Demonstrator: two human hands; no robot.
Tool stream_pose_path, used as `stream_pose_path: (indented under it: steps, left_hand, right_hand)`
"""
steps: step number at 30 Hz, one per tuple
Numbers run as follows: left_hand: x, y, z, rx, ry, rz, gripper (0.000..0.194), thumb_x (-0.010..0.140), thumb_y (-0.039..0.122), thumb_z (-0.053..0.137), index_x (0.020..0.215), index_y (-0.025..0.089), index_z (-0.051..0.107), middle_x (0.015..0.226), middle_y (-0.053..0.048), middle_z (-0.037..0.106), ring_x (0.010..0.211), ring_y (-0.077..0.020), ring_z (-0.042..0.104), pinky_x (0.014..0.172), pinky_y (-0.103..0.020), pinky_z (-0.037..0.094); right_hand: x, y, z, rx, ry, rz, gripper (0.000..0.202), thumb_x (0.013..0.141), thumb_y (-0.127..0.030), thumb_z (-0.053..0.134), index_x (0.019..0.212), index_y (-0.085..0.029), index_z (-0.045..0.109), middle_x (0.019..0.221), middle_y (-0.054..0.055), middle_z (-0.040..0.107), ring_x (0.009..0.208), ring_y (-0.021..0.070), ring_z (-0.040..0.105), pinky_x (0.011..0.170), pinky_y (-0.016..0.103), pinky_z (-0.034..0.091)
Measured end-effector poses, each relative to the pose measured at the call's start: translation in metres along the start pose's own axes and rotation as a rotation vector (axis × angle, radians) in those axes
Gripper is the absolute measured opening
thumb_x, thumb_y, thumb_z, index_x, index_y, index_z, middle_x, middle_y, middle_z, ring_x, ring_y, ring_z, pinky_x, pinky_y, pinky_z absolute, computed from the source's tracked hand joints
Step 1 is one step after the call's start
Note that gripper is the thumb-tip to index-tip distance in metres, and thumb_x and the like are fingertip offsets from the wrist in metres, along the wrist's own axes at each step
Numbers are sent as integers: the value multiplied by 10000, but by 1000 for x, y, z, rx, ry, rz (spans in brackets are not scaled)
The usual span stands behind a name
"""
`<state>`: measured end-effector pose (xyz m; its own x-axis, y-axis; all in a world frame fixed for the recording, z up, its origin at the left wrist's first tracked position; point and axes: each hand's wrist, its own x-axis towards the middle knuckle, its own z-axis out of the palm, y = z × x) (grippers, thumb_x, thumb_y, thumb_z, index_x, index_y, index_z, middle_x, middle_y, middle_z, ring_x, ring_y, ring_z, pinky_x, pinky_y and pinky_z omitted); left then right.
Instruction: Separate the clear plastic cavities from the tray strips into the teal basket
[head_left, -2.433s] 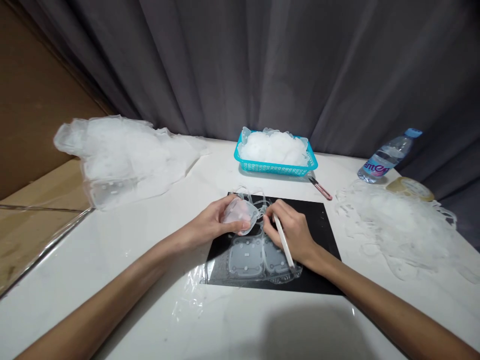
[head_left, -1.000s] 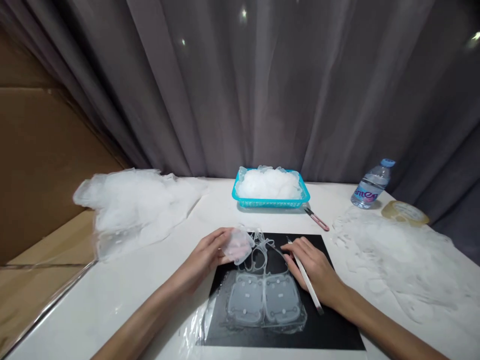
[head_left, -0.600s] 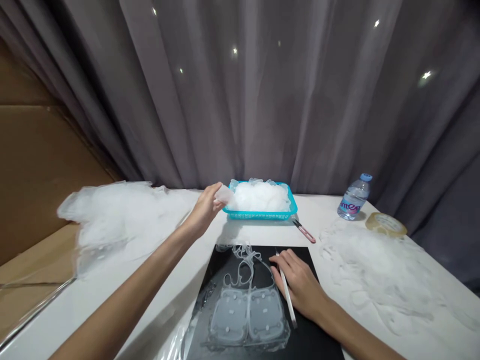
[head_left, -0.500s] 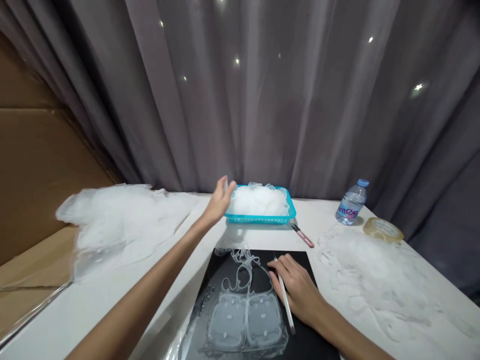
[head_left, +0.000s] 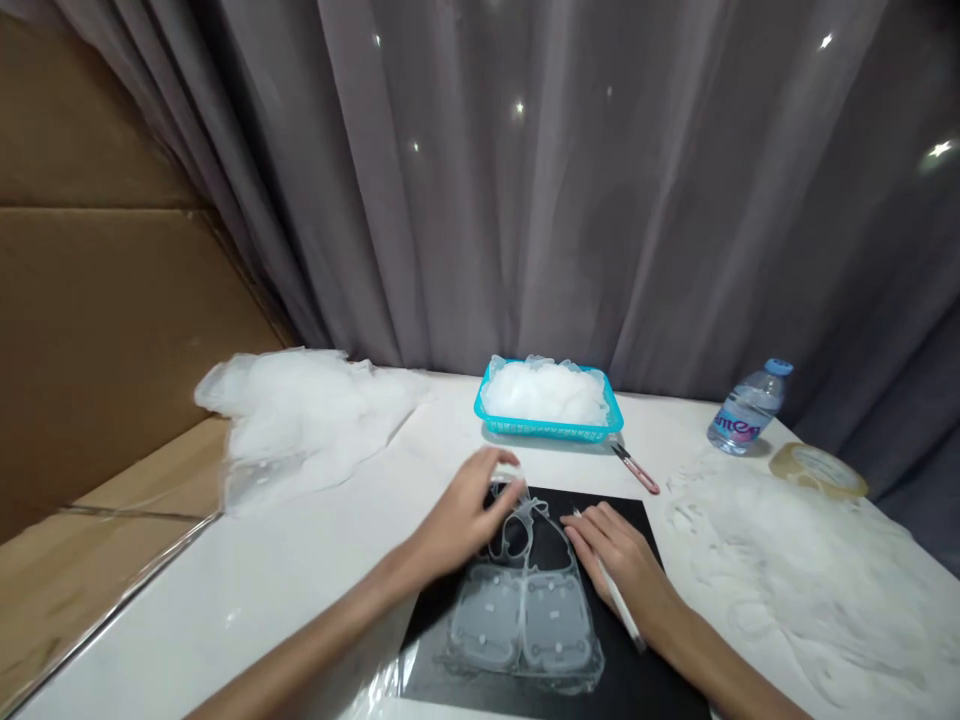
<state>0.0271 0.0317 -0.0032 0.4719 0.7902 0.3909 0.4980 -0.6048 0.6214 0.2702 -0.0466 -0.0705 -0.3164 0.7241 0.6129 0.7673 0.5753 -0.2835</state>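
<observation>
On a black sheet (head_left: 637, 670) lies a translucent moulded piece (head_left: 487, 615) with two rounded panels and thin looping strands at its top. My left hand (head_left: 461, 515) is over the strands, thumb and fingers pinched around a small translucent whitish bit (head_left: 511, 474) whose shape is hard to make out. Resting on the right side of the sheet, my right hand (head_left: 619, 560) holds a slim white pen-like tool (head_left: 621, 605), its thin tip pointing away from me. Fingers of the right hand are curled beside the strands.
Behind the sheet stands a blue basket (head_left: 551, 428) heaped with white fluffy material (head_left: 547, 392). Small pink-handled snips (head_left: 636, 470) lie beside it. Further right are a water bottle (head_left: 746, 410) and a tape roll (head_left: 817, 468). White sheets (head_left: 307, 415) lie left, near a cardboard box (head_left: 112, 330).
My left hand has come from the basket's left edge back toward me, over the strands on the black sheet. My right hand keeps its hold on the white tool. The view has turned slightly left.
</observation>
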Motion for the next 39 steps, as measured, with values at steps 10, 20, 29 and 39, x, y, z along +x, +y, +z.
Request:
stream_pose_path:
  steps: [10,20,29,39]
  left_hand:
    - [-64,22,29,353,-331,158,1008,882,806,548,1611,140,345,1590,-212,461,1444,-394,461,1181,-551,398]
    - [-55,0,40,449,-193,103,1097,839,857,539,1612,110,320,1646,-265,356,1537,-437,320,1230,-617,311]
    - [-34,6,19,315,33,186,213,1026,385,606,1102,237,740,1357,-103,643,1324,-318,556,1125,-517,433]
    - [-47,18,18,73,-419,241,380,1056,399,564,1418,288,597,1510,-78,596,1361,-273,593,1137,-453,468]
  right_hand:
    - [4,6,-17,202,-61,181,170,1030,-290,608,1140,-224,718,903,55,702,876,225,666,830,369,556]
    - [5,5,-9,-105,-91,91,177,999,-132,519,858,-205,598,827,48,617,786,221,594,749,355,488]
    - [25,19,-6,-55,-17,186,248,1073,-222,467,909,-192,651,876,77,659,868,238,622,822,372,508]
    - [5,-18,-64,517,-344,453,247,1026,-403,608,1196,-250,700,1089,33,780,965,201,744,863,310,574]
